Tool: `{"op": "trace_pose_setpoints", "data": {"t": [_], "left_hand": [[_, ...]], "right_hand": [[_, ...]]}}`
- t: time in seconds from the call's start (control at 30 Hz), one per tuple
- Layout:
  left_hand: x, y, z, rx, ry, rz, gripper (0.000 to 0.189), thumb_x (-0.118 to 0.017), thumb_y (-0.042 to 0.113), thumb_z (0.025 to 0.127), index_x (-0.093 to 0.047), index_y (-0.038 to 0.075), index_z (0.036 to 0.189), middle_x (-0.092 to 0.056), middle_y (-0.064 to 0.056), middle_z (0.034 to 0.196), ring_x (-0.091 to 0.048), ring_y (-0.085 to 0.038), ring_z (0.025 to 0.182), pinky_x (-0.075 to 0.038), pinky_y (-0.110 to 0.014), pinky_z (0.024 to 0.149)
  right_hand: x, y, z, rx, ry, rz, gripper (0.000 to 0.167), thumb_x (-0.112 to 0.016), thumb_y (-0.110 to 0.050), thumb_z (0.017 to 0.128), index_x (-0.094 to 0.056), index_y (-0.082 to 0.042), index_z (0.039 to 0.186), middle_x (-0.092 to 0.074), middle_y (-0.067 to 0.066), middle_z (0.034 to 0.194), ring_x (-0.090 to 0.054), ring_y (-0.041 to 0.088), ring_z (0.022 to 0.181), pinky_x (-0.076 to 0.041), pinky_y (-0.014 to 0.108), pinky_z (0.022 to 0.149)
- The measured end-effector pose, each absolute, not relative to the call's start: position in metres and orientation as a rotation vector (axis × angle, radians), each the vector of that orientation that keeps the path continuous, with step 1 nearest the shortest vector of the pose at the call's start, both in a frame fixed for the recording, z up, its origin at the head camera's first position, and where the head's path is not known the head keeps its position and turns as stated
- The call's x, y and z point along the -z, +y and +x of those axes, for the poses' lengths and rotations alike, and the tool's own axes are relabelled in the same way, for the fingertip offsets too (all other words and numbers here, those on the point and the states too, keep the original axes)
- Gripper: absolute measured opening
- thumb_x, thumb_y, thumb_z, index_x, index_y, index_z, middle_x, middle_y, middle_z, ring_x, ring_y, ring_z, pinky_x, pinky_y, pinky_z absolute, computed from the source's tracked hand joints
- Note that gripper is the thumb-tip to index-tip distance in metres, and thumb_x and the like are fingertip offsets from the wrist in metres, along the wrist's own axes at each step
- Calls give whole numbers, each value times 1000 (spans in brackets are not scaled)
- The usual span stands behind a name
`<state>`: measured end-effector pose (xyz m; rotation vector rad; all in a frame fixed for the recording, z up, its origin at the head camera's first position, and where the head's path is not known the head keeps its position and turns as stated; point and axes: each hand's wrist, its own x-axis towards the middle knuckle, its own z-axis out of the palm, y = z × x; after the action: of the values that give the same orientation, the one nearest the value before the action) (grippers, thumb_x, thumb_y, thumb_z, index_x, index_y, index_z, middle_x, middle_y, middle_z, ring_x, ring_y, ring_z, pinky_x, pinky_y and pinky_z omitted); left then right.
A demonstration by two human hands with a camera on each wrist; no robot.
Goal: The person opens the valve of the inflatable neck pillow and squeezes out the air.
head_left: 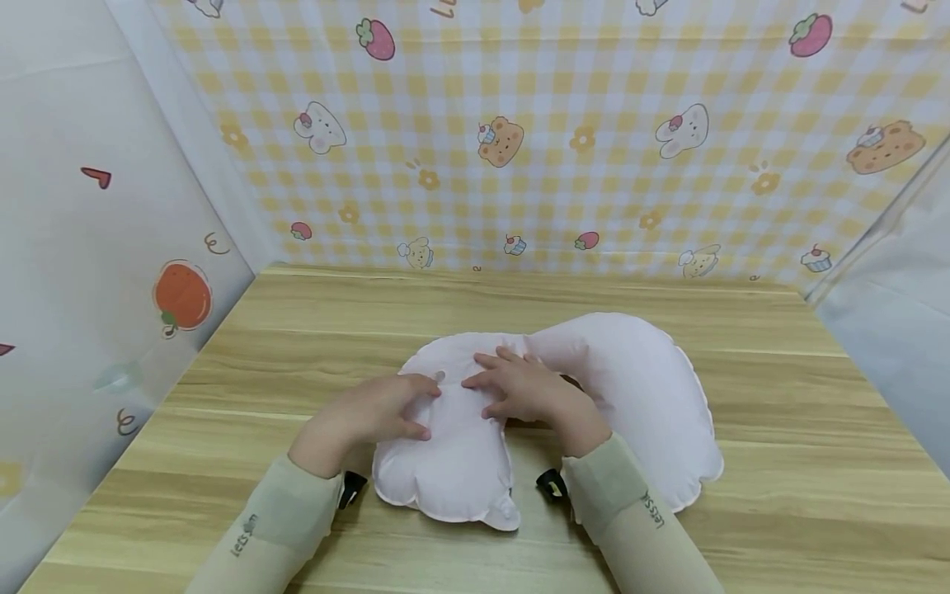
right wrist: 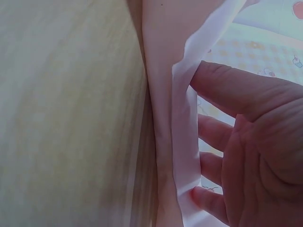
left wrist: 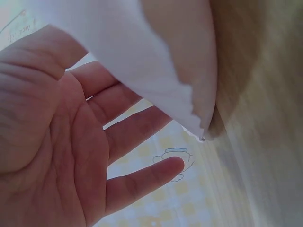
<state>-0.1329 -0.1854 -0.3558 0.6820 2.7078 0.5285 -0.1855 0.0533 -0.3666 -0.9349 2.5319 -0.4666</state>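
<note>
A pale pink, inflated U-shaped neck pillow [head_left: 638, 388] lies on the wooden table, its two arms pointing toward me. My left hand [head_left: 382, 408] is at the outer side of the pillow's left arm, fingers spread and fingertips on its surface near a small round clear spot [head_left: 440, 376]. From the other side, my right hand [head_left: 530, 388] rests loosely spread fingers on top of that same arm. Both wrist views show the hands' palms beside the pillow's thin seam edge [left wrist: 156, 80], with the fingers partly hidden behind the fabric. A small clear tab [head_left: 505, 511] sits at the left arm's tip.
The wood-grain table [head_left: 801, 462] extends on all sides of the pillow. Behind it hangs a yellow checked cloth [head_left: 579, 190] with cartoon prints, and a white printed cloth [head_left: 89, 247] hangs at the left. Black wrist-worn pieces [head_left: 552, 485] show beneath the sleeves.
</note>
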Motion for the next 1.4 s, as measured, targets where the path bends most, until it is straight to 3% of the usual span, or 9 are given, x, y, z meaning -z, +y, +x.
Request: {"op": "trace_pose_setpoints", "data": {"t": [0.33,0.67,0.83,1.07,1.2,1.4], "left_hand": [[355,-185,-132,-511,2733,716,48,-79,22,84,-64,3,125,-61,-12,138,-59,-32,125,-47,-48,105],[356,-183,-129,-423,2770,743,47,-80,21,84,-66,5,125,-57,-11,143,-58,-30,128,-47,-46,106],[352,-187,-126,-449,2769,771,44,-76,22,87,-65,5,126,-60,-12,140,-59,-30,127,-47,-46,105],[342,-192,-121,-501,2803,949,24,-69,23,93,-72,11,115,-60,-11,139,-62,-29,122,-51,-46,100],[340,-192,-118,-476,2805,1036,20,-70,22,92,-74,14,111,-62,-7,136,-63,-26,120,-53,-43,98],[341,-189,-112,-421,2787,1065,28,-76,25,87,-72,17,113,-62,-4,136,-60,-24,125,-52,-41,98]], "right_hand": [[367,55,-186,434,2515,-922,53,-73,-25,90,-58,-29,140,-29,3,164,-15,37,154,-10,63,122],[366,55,-185,438,2500,-908,53,-72,-25,91,-57,-30,141,-28,2,164,-14,36,154,-11,62,122],[361,55,-185,509,2523,-989,46,-72,-21,91,-63,-23,136,-41,9,157,-29,40,149,-24,57,121],[327,57,-187,512,2558,-1234,19,-68,-11,92,-74,-11,111,-66,9,130,-58,28,125,-46,42,107],[309,55,-195,445,2551,-1271,15,-67,-11,93,-73,-13,107,-70,1,114,-60,26,113,-49,40,99],[315,51,-217,473,2482,-1283,15,-69,-11,92,-73,-13,107,-69,2,117,-59,25,119,-47,41,104]]}}
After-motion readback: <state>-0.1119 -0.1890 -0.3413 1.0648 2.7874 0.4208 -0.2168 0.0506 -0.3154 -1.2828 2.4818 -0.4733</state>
